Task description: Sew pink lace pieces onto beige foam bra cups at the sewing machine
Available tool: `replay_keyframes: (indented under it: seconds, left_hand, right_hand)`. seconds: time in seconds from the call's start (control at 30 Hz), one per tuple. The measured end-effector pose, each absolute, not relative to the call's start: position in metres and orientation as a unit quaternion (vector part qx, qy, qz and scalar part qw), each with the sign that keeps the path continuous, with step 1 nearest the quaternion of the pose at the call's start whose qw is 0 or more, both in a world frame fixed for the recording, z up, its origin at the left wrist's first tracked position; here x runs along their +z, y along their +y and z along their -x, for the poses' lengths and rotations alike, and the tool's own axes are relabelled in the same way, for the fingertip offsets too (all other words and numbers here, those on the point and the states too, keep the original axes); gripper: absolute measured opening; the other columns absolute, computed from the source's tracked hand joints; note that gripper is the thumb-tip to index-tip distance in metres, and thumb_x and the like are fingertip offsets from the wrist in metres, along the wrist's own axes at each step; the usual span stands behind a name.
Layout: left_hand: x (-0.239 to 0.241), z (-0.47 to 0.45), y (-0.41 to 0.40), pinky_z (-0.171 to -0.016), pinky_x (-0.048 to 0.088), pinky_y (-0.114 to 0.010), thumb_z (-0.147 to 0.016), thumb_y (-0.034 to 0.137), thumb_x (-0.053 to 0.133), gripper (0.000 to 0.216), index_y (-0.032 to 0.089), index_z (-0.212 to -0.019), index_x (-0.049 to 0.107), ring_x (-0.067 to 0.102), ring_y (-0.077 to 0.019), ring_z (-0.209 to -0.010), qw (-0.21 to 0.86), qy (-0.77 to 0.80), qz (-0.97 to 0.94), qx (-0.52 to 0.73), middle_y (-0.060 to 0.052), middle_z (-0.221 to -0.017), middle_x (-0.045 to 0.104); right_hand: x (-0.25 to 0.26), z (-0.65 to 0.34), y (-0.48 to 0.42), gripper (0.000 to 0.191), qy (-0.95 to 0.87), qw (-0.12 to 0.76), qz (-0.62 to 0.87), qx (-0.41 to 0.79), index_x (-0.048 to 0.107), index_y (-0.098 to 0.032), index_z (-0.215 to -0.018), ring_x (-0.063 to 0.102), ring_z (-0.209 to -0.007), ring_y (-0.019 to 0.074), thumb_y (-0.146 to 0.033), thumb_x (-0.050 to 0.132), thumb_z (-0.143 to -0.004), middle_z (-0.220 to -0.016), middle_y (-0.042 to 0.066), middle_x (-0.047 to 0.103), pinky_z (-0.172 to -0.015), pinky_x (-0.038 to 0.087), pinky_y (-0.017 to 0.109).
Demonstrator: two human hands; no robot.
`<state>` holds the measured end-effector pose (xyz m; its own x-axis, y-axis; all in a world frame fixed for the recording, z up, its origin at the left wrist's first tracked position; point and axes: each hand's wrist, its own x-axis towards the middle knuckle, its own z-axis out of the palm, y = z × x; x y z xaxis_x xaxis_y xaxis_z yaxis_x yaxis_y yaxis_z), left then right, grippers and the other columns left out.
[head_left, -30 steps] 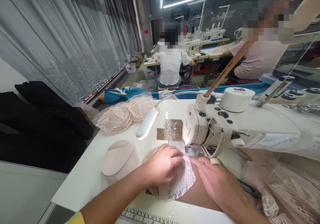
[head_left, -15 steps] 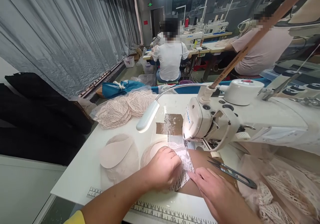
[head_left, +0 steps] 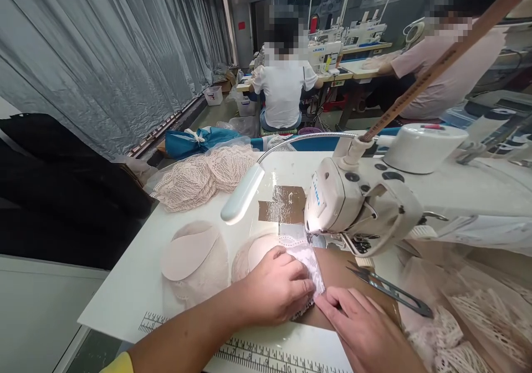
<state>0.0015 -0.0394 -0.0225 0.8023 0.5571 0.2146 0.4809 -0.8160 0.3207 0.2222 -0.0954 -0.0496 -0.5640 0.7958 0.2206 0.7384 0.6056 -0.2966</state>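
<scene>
Head view: a grey curtain (head_left: 124,57) hangs along the left, while a white table (head_left: 120,287) fills the foreground and carries a sewing machine (head_left: 336,195). Lace and sheer fabric (head_left: 461,301) lie bunched at the right, and a stack of lace cups (head_left: 187,182) sits by the far left edge. A brown sheet (head_left: 332,276) lies beneath the work, and a pale round piece (head_left: 189,254) rests to the left. Between them is the white lace piece (head_left: 310,256), its far end by the needle area, its near part mostly covered by the person's hands. The left hand (head_left: 276,290) lies over it with bent fingers — whether they pinch the lace or only press it, I cannot tell. The right hand (head_left: 359,315) rests on the brown sheet, fingers loosely curled and tips at the lace's near right corner; any grip there is hidden. Uneven pull between the two hands could pucker or skew the soft lace, and fingers sliding too far forward could come close to the needle. Smallest are the black snips (head_left: 399,295), lying just beyond the right hand — a sideways sweep could knock them or snag the loose fabric nearby on their points.
</scene>
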Motion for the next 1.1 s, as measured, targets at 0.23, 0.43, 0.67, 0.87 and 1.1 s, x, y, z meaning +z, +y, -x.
replay_keyframes:
  seconds: [0.23, 0.43, 0.67, 0.87, 1.1]
  left_hand:
    - [-0.02, -0.004, -0.044, -0.087, 0.035, -0.039, -0.095, 0.03, 0.042, 0.029, 0.02, -0.114, 0.061, 0.049, -0.0185, -0.084, 0.102, 0.278, -0.945, 0.137, -0.008, -0.096, 0.059]
    - [-0.018, -0.005, -0.046, -0.088, 0.035, -0.039, -0.095, 0.027, 0.042, 0.027, 0.019, -0.112, 0.061, 0.05, -0.0194, -0.087, 0.097, 0.274, -0.947, 0.135, -0.008, -0.097, 0.06]
    - [-0.016, -0.005, -0.038, -0.08, 0.039, -0.035, -0.083, 0.023, 0.052, 0.037, 0.015, -0.119, 0.053, 0.051, -0.0219, -0.089, 0.109, 0.318, -0.937, 0.092, -0.01, -0.108, 0.06]
    - [-0.008, -0.006, -0.03, -0.076, 0.04, -0.036, -0.081, 0.025, 0.05, 0.05, 0.012, -0.129, 0.047, 0.051, -0.0241, -0.092, 0.081, 0.322, -0.942, 0.053, -0.011, -0.133, 0.052]
    - [-0.009, -0.003, -0.022, -0.076, 0.041, -0.035, -0.079, 0.024, 0.051, 0.052, 0.012, -0.129, 0.049, 0.051, -0.0239, -0.089, 0.071, 0.304, -0.949, 0.044, -0.01, -0.135, 0.052]
  right_hand:
    - [-0.043, -0.225, -0.092, 0.046, -0.882, 0.175, 0.424, 0.107, 0.06, -0.026, -0.113, 0.057, -0.077, 0.0184, -0.003, 0.039, -0.078, -0.09, 0.004, 0.063, -0.065, 0.045, 0.029]
    - [-0.049, -0.234, -0.085, 0.048, -0.886, 0.21, 0.41, 0.052, 0.054, -0.02, -0.124, 0.057, -0.082, 0.0165, 0.0, 0.037, -0.083, -0.095, 0.006, 0.062, -0.072, 0.047, 0.027]
    - [-0.044, -0.223, -0.083, 0.049, -0.875, 0.229, 0.425, 0.038, 0.063, -0.018, -0.106, 0.052, -0.07, 0.0182, 0.004, 0.037, -0.071, -0.08, 0.004, 0.06, -0.061, 0.042, 0.028]
    - [-0.049, -0.224, -0.084, 0.049, -0.873, 0.227, 0.427, 0.061, 0.062, -0.019, -0.107, 0.05, -0.076, 0.0174, 0.005, 0.039, -0.071, -0.084, 0.004, 0.06, -0.069, 0.04, 0.027]
    - [-0.059, -0.224, -0.077, 0.05, -0.871, 0.265, 0.409, 0.064, 0.063, -0.021, -0.1, 0.046, -0.073, 0.019, 0.003, 0.041, -0.062, -0.079, 0.003, 0.057, -0.067, 0.034, 0.029]
